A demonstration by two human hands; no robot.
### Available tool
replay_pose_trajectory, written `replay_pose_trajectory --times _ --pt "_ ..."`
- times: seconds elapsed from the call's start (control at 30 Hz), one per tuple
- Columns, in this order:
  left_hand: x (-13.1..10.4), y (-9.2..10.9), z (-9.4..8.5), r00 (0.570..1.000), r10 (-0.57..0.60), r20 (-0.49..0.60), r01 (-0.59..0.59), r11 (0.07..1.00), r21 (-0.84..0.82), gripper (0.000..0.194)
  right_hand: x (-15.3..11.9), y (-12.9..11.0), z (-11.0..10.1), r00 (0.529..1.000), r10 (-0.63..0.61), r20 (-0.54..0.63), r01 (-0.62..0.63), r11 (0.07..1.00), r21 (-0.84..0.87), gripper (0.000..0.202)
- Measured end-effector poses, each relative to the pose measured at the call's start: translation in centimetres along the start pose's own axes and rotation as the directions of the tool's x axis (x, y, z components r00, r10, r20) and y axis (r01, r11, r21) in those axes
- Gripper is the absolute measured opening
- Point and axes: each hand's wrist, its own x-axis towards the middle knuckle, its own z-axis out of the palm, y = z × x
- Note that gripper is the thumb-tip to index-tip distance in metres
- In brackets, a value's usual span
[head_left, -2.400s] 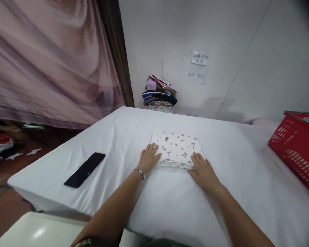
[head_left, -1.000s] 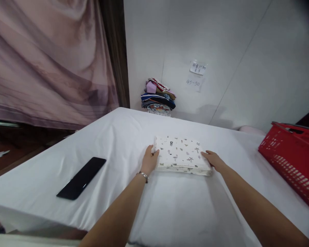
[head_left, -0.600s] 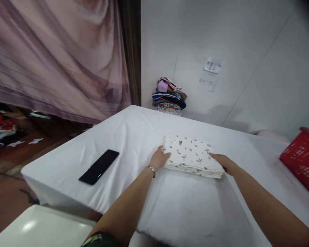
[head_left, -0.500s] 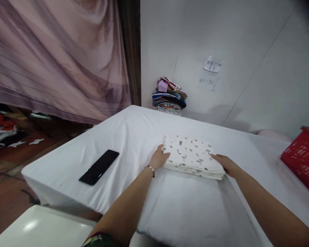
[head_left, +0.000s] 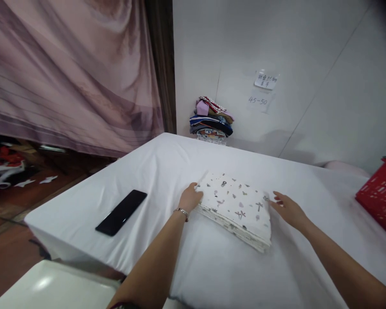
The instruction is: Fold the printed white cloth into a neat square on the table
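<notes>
A folded white cloth [head_left: 234, 199] printed with small palms and animals lies in several layers on the white-covered table [head_left: 141, 167]. It sits at an angle, its near right corner toward me. My left hand [head_left: 190, 198], with a bracelet at the wrist, grips the cloth's left edge between thumb and fingers. Beside the right edge is my right hand [head_left: 287, 208], its fingers apart and the fingertips close to the cloth, holding nothing.
A black phone-like slab [head_left: 121, 212] lies on the table to the left. Folded clothes [head_left: 211, 120] are stacked by the wall. At the right is a red basket [head_left: 381, 199]; a white stool [head_left: 51, 287] stands at the lower left.
The folded cloth has turned, its right side swinging toward me. My left hand has shifted slightly left with its edge, and my right hand has let go of the right side.
</notes>
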Motion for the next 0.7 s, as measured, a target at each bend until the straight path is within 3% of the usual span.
replay_pose_trajectory --times 0.1,0.2,0.37,0.53,0.7 --pt "0.0 0.0 -0.1 1.000 0.004 0.009 -0.004 1.000 -0.003 0.049 2.9 -0.9 0.6 0.989 -0.148 0.009 0.148 0.981 -0.124 0.051" --pt "0.1 0.0 -0.1 1.000 0.017 0.002 -0.017 1.000 0.011 0.044 5.3 -2.5 1.9 0.978 -0.181 0.100 0.198 0.962 -0.189 0.050" --pt "0.0 0.0 0.2 0.998 0.058 -0.002 -0.058 0.998 0.036 0.040 8.5 -5.2 3.4 0.943 -0.182 0.280 0.228 0.963 -0.145 0.060" --pt "-0.3 0.3 0.5 0.998 0.062 -0.003 -0.061 0.987 0.149 0.043 10.2 -7.2 3.7 0.901 -0.194 0.389 0.257 0.959 -0.118 0.072" --pt "-0.3 0.4 0.4 0.999 0.048 0.004 -0.048 0.991 0.129 0.044 11.1 -8.3 3.5 0.884 -0.100 0.457 0.174 0.977 -0.122 0.075"
